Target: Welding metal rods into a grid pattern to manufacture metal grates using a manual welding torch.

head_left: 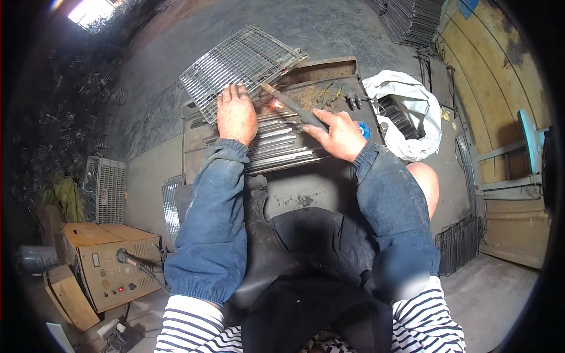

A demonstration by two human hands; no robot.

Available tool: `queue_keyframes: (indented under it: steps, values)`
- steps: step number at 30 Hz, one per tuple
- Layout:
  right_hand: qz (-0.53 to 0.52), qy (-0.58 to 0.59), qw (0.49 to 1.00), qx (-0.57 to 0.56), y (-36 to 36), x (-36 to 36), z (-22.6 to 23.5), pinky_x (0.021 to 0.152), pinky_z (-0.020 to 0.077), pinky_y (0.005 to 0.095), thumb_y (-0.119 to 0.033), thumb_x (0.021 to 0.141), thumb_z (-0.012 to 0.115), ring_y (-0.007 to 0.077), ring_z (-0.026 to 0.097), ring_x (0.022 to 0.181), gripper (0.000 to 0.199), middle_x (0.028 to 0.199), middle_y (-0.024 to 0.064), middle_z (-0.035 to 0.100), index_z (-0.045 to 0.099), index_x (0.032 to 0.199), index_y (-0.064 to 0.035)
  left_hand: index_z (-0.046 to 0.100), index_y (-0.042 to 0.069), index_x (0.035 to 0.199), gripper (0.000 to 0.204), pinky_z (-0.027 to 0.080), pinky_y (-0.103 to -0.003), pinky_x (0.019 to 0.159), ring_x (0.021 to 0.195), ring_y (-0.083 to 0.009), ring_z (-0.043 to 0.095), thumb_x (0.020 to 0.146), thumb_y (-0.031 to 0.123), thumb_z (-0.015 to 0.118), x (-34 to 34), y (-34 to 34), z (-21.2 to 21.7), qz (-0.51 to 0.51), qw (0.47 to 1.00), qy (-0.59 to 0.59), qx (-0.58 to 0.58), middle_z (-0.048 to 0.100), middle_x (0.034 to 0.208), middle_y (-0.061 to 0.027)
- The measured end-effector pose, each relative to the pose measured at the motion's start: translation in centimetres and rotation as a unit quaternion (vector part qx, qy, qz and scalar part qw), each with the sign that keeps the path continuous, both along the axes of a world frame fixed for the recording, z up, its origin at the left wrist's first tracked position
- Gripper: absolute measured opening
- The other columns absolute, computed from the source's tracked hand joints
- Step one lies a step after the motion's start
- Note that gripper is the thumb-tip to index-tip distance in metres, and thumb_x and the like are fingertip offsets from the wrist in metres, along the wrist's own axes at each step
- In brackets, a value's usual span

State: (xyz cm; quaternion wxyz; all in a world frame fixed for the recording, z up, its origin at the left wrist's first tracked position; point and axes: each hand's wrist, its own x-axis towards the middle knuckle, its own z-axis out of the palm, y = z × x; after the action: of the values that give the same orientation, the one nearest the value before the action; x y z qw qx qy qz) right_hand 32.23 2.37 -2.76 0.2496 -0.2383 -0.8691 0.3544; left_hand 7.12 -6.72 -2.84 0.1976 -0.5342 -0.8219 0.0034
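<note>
Grey floor [329, 35] surrounds a low worktable [323, 70]. At its far left, a wire grid [247, 50] lies under the left hand [236, 115], whose outstretched fingers sit side by side; whether they grip is hidden. The right hand [338, 134] is clamped around a dark tubular handle [303, 112]. Metal bars [273, 145] lie nearer, a white sack [433, 106] rightward. The left hand covers part of the silvery, rectangular grid.

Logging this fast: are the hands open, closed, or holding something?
Left hand: on the wire grid; whether it grips cannot be told.
Right hand: closed, holding the dark rod-like tool.
</note>
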Motion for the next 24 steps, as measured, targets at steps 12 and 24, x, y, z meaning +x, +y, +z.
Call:
queue_keyframes:
  steps: [12,24]
  values:
    - [0.054,0.036,0.993,-0.096,0.2,-1.0,-0.1,0.072,0.0565,0.0445,-0.031,0.094,0.070,0.0418,0.070,0.078,0.032,0.082,0.0209,0.072,0.067,0.110,-0.0036,0.064,-0.009,0.125,0.053,0.033,-0.048,0.118,0.142,-0.0388,0.041,0.078,0.014,0.067,-0.1,-0.7,0.0,-0.016,1.000,-0.015,-0.003,0.049,0.147,-0.0269]
    - [0.014,0.059,0.998,-0.002,0.3,-1.1,-1.0,0.068,0.0544,0.0453,-0.026,0.091,0.072,0.0433,0.068,0.076,0.031,0.079,0.0253,0.068,0.068,0.107,0.0008,0.051,-0.011,0.137,0.063,0.034,-0.049,0.116,0.139,-0.0387,0.044,0.080,0.012,0.065,0.2,-0.3,0.3,-0.021,1.000,-0.010,-0.005,0.050,0.145,-0.0269]
